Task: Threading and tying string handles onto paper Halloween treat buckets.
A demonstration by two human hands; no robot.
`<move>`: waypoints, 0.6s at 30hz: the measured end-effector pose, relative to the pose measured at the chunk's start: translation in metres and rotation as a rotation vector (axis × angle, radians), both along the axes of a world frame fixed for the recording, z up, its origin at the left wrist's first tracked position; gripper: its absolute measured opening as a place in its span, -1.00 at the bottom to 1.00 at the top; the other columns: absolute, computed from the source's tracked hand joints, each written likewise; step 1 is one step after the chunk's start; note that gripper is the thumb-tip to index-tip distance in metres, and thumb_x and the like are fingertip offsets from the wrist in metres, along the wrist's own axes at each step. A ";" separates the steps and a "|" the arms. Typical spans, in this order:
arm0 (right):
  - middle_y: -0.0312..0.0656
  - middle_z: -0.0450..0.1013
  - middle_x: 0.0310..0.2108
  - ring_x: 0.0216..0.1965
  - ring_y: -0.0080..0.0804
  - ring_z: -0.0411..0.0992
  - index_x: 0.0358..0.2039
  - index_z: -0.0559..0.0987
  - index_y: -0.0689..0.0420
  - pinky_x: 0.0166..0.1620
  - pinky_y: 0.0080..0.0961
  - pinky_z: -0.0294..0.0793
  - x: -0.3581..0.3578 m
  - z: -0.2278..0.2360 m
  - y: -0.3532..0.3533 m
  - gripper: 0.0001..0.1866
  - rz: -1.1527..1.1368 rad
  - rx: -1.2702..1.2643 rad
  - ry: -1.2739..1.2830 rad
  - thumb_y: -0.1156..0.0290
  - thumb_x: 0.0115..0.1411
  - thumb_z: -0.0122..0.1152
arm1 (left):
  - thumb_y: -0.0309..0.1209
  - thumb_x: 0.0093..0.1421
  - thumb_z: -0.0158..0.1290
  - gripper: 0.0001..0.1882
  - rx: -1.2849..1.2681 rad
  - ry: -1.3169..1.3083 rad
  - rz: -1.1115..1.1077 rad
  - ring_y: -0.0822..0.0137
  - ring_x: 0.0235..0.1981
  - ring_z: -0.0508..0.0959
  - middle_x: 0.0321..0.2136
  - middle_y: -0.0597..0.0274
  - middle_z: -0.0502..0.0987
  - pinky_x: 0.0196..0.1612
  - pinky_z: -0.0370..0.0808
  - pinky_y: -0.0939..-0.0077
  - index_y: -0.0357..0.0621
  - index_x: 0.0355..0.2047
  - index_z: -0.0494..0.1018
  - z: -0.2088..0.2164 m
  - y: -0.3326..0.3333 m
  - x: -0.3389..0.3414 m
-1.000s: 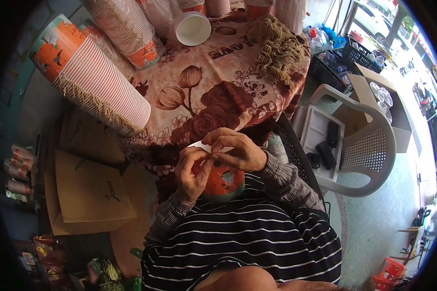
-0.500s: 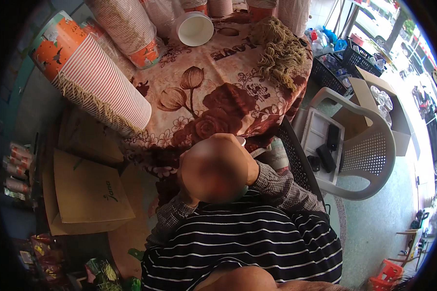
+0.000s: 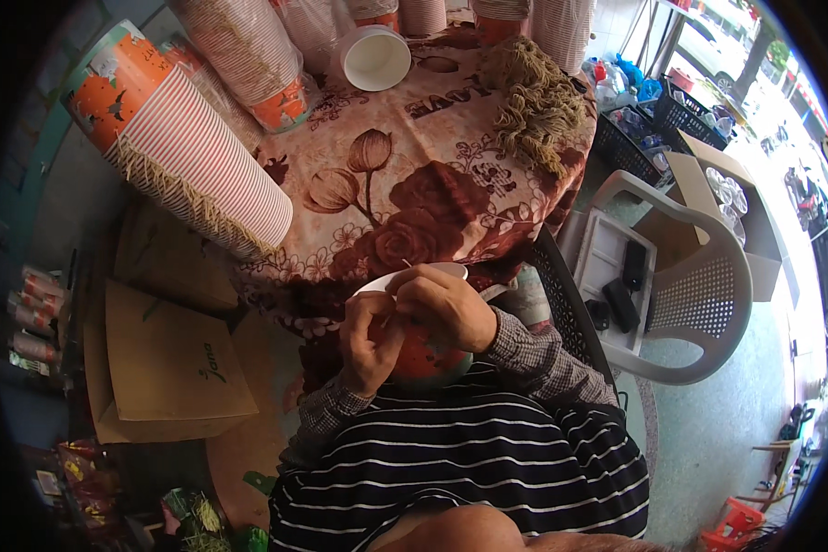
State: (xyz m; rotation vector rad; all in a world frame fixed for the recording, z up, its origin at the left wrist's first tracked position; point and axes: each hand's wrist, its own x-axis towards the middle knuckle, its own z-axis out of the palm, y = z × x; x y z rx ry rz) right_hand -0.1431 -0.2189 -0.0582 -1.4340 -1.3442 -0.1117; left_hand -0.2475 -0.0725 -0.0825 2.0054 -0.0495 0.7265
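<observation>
In front of my chest an orange printed paper cup (image 3: 431,361) with a white rim leans against my striped shirt. My left hand (image 3: 371,342) is closed, thumb and fingers pinched together at the cup's near upper side. Over the rim, my right hand (image 3: 446,305) is closed on the cup too, its fingertips meeting the left ones. A thin strand end pokes up by the rim; what lies between the fingertips is hidden. At the left, a tall nested stack of paper cups (image 3: 202,147) has twine tufts along its side. A bundle of tan twine (image 3: 535,106) lies at the table's far right.
The round table wears a brown floral cloth (image 3: 340,207). A loose white-lined cup (image 3: 377,59) lies near the back among wrapped cup stacks (image 3: 239,55). Right of me stand a plastic chair (image 3: 699,276) and a box of glasses (image 3: 745,221); an open cardboard box (image 3: 175,359) sits left.
My hands have shifted so the cup's white rim and orange side show more. A blurred patch that covered the cup is gone. The view has moved slightly.
</observation>
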 end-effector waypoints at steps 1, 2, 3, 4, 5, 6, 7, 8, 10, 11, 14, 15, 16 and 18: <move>-0.09 0.41 -0.26 -0.22 -0.12 0.44 -0.29 0.43 0.20 -0.16 -0.35 0.47 0.001 -0.001 0.000 -0.82 0.011 -0.020 -0.012 0.56 0.08 0.19 | -0.62 0.03 0.13 -0.80 0.002 0.000 0.002 0.22 -0.30 0.45 -0.33 0.17 0.48 -0.18 0.39 0.43 -0.20 -0.31 0.42 0.001 0.001 0.000; -0.09 0.41 -0.26 -0.22 -0.12 0.44 -0.29 0.43 0.20 -0.16 -0.35 0.47 0.003 0.000 -0.002 -0.82 0.011 -0.019 -0.010 0.56 0.08 0.19 | -0.62 0.03 0.13 -0.80 0.049 -0.037 -0.019 0.21 -0.29 0.46 -0.33 0.16 0.48 -0.18 0.39 0.42 -0.20 -0.31 0.42 0.003 0.002 -0.001; -0.11 0.41 -0.31 -0.24 -0.10 0.44 -0.31 0.44 0.19 -0.16 -0.33 0.46 0.005 0.003 -0.004 -0.84 0.002 -0.023 -0.062 0.55 0.08 0.20 | -0.62 0.04 0.13 -0.80 0.096 -0.073 -0.040 0.20 -0.29 0.46 -0.33 0.16 0.49 -0.18 0.39 0.42 -0.20 -0.30 0.42 0.005 0.003 -0.002; -0.13 0.42 -0.36 -0.26 -0.08 0.43 -0.32 0.45 0.18 -0.15 -0.31 0.44 0.008 0.006 -0.006 -0.85 -0.007 -0.026 -0.113 0.54 0.08 0.21 | -0.62 0.04 0.13 -0.80 0.096 -0.070 -0.040 0.20 -0.29 0.46 -0.33 0.16 0.49 -0.18 0.39 0.42 -0.20 -0.30 0.42 0.009 0.003 -0.003; -0.13 0.42 -0.36 -0.26 -0.08 0.43 -0.32 0.45 0.18 -0.15 -0.31 0.44 0.009 0.009 -0.008 -0.85 -0.005 -0.027 -0.111 0.54 0.08 0.21 | -0.63 0.04 0.14 -0.79 0.131 -0.082 -0.055 0.20 -0.29 0.47 -0.34 0.16 0.49 -0.18 0.40 0.41 -0.19 -0.30 0.42 0.016 0.003 -0.006; -0.13 0.42 -0.37 -0.26 -0.07 0.42 -0.34 0.46 0.17 -0.15 -0.31 0.43 0.011 0.012 -0.011 -0.86 0.015 -0.033 -0.117 0.54 0.07 0.21 | -0.64 0.04 0.14 -0.79 0.166 -0.094 -0.070 0.19 -0.29 0.48 -0.35 0.15 0.49 -0.17 0.40 0.40 -0.19 -0.30 0.42 0.019 0.003 -0.007; -0.14 0.42 -0.38 -0.26 -0.07 0.42 -0.35 0.47 0.17 -0.14 -0.30 0.42 0.012 0.016 -0.014 -0.87 0.034 -0.039 -0.122 0.55 0.07 0.22 | -0.64 0.04 0.14 -0.79 0.165 -0.091 -0.068 0.19 -0.29 0.48 -0.35 0.15 0.49 -0.17 0.40 0.40 -0.19 -0.30 0.42 0.019 0.003 -0.008; -0.15 0.43 -0.38 -0.28 -0.09 0.41 -0.36 0.49 0.17 -0.14 -0.31 0.41 0.012 0.022 -0.018 -0.88 0.049 -0.085 -0.056 0.55 0.07 0.23 | -0.64 0.04 0.14 -0.79 0.169 -0.098 -0.086 0.20 -0.30 0.48 -0.35 0.16 0.50 -0.18 0.40 0.40 -0.19 -0.30 0.42 0.019 0.004 -0.008; -0.14 0.44 -0.38 -0.25 -0.12 0.41 -0.37 0.50 0.19 -0.14 -0.32 0.41 0.019 0.030 -0.026 -0.91 0.089 -0.101 0.057 0.54 0.10 0.23 | -0.65 0.04 0.14 -0.78 0.173 -0.104 -0.102 0.20 -0.31 0.48 -0.36 0.16 0.50 -0.18 0.40 0.39 -0.19 -0.30 0.43 0.017 0.005 -0.010; -0.12 0.46 -0.36 -0.24 -0.18 0.43 -0.37 0.50 0.21 -0.14 -0.34 0.41 0.025 0.032 -0.031 -0.92 0.104 -0.070 0.096 0.52 0.13 0.22 | -0.65 0.04 0.14 -0.79 0.131 -0.072 -0.096 0.20 -0.32 0.48 -0.36 0.16 0.50 -0.19 0.41 0.38 -0.20 -0.30 0.43 0.014 0.006 -0.011; -0.15 0.50 -0.38 -0.30 -0.26 0.47 -0.37 0.54 0.23 -0.20 -0.41 0.44 0.032 0.047 -0.050 -0.92 0.065 -0.010 0.227 0.50 0.15 0.22 | -0.63 0.07 0.14 -0.81 0.074 -0.022 -0.092 0.20 -0.30 0.49 -0.36 0.16 0.50 -0.15 0.42 0.35 -0.21 -0.29 0.44 0.017 0.010 -0.016; -0.15 0.50 -0.39 -0.31 -0.27 0.47 -0.37 0.54 0.23 -0.20 -0.41 0.44 0.034 0.050 -0.056 -0.92 0.013 -0.043 0.203 0.49 0.15 0.23 | -0.62 0.08 0.13 -0.82 0.059 -0.005 -0.094 0.20 -0.28 0.50 -0.34 0.16 0.51 -0.11 0.43 0.32 -0.21 -0.29 0.44 0.019 0.011 -0.017; -0.16 0.50 -0.39 -0.31 -0.27 0.46 -0.37 0.54 0.23 -0.21 -0.41 0.44 0.036 0.051 -0.060 -0.91 -0.038 -0.077 0.180 0.49 0.14 0.24 | -0.62 0.08 0.13 -0.82 0.058 -0.002 -0.094 0.20 -0.28 0.50 -0.34 0.16 0.51 -0.11 0.43 0.32 -0.21 -0.29 0.44 0.018 0.014 -0.018; -0.16 0.50 -0.41 -0.30 -0.24 0.46 -0.38 0.54 0.22 -0.19 -0.38 0.43 0.034 0.052 -0.064 -0.90 -0.054 -0.104 0.242 0.47 0.13 0.25 | -0.59 0.12 0.10 -0.85 0.248 -0.120 -0.078 0.18 -0.22 0.51 -0.31 0.14 0.52 -0.01 0.41 0.24 -0.22 -0.27 0.45 0.017 0.020 -0.021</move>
